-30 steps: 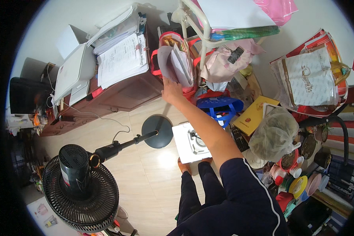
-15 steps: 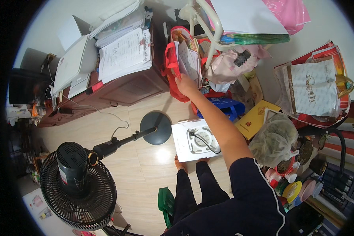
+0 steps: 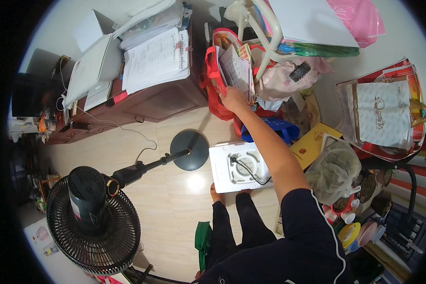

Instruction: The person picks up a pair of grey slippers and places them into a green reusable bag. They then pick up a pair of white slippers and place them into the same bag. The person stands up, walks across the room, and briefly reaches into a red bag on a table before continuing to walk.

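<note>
My right hand [image 3: 234, 100] reaches forward, its fingers closed on the near rim of a red tote bag [image 3: 217, 102]. Papers and a patterned sheet [image 3: 233, 71] stick up out of this bag, and its red handle loops at the left side. Only a sliver of my left hand [image 3: 198, 274] shows at the lower edge; its fingers are hidden. A green bag [image 3: 203, 240] is just above it, beside my leg. Under my right forearm lie a blue bag [image 3: 285, 128] and a white foam tray [image 3: 220, 165] with a black cord across it.
A black standing fan [image 3: 93, 222] with a round base [image 3: 189, 150] is on the left. Papers are stacked on a brown cabinet [image 3: 175, 99]. A white metal frame [image 3: 270, 42] rises beside the red bag. Right: a yellow box [image 3: 312, 144], a clear plastic bag [image 3: 333, 173], several pots.
The whole view has shifted slightly, with things sitting a little further right. My right hand stays at the red tote bag's rim, and the sheets inside show more openly.
</note>
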The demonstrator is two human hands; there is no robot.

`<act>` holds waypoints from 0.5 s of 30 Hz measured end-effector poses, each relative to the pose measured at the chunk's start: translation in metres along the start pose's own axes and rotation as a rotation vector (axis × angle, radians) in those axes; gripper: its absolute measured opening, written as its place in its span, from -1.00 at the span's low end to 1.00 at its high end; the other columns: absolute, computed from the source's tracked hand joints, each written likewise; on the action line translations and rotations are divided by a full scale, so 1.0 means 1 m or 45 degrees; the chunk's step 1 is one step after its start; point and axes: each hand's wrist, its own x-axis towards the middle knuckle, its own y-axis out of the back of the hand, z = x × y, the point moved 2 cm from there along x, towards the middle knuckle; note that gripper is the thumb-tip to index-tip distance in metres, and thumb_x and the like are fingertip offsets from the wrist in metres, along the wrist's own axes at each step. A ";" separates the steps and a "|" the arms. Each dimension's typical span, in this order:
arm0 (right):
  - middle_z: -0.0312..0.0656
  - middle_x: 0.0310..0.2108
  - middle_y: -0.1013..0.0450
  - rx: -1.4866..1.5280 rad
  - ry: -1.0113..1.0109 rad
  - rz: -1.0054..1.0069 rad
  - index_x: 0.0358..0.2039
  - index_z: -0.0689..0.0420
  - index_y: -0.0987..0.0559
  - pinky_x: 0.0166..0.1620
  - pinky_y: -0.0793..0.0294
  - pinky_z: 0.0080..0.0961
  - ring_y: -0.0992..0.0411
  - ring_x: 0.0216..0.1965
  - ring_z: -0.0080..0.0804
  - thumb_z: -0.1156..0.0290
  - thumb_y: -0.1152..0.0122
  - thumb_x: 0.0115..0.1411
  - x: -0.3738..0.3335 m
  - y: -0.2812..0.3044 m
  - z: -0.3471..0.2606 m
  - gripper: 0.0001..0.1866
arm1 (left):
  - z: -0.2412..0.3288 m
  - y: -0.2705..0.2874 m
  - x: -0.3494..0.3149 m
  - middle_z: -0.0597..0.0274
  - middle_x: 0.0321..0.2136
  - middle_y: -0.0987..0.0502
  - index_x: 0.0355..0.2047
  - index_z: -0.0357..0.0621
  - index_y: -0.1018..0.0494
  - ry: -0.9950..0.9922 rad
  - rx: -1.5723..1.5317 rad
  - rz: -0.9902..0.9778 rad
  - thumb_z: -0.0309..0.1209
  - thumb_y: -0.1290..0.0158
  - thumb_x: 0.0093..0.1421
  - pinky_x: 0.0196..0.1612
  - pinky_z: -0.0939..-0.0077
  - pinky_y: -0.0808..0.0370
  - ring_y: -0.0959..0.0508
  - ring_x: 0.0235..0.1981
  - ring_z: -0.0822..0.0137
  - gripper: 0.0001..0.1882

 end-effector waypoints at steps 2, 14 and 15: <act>0.04 0.11 -0.17 0.003 0.004 -0.121 -0.14 0.23 -0.43 0.03 -0.28 -0.17 -0.21 0.08 -0.01 0.11 -0.08 0.09 -0.001 0.001 -0.004 -0.53 | -0.005 -0.010 -0.006 0.10 -0.68 -0.41 -0.57 -0.20 -0.40 0.013 -0.014 -0.008 -0.16 -0.07 0.01 -0.55 0.32 -0.27 -0.39 -0.64 0.22 -0.68; 0.24 0.14 -0.03 0.141 0.200 0.781 0.04 0.28 -0.25 0.17 -0.06 -0.13 -0.02 0.16 0.16 0.18 -0.19 0.02 0.010 -0.009 0.020 -0.35 | -0.026 -0.047 -0.031 0.07 -0.66 -0.42 -0.55 -0.19 -0.41 0.067 -0.086 -0.041 -0.12 -0.07 0.01 -0.52 0.29 -0.29 -0.41 -0.61 0.19 -0.65; 0.23 0.10 -0.11 0.204 0.065 0.840 0.03 0.30 -0.26 0.15 -0.10 -0.17 -0.07 0.14 0.12 0.19 -0.20 0.00 0.018 -0.013 0.025 -0.34 | -0.027 -0.048 -0.033 0.07 -0.66 -0.42 -0.55 -0.19 -0.41 0.069 -0.093 -0.039 -0.12 -0.07 0.02 -0.52 0.29 -0.29 -0.41 -0.60 0.19 -0.65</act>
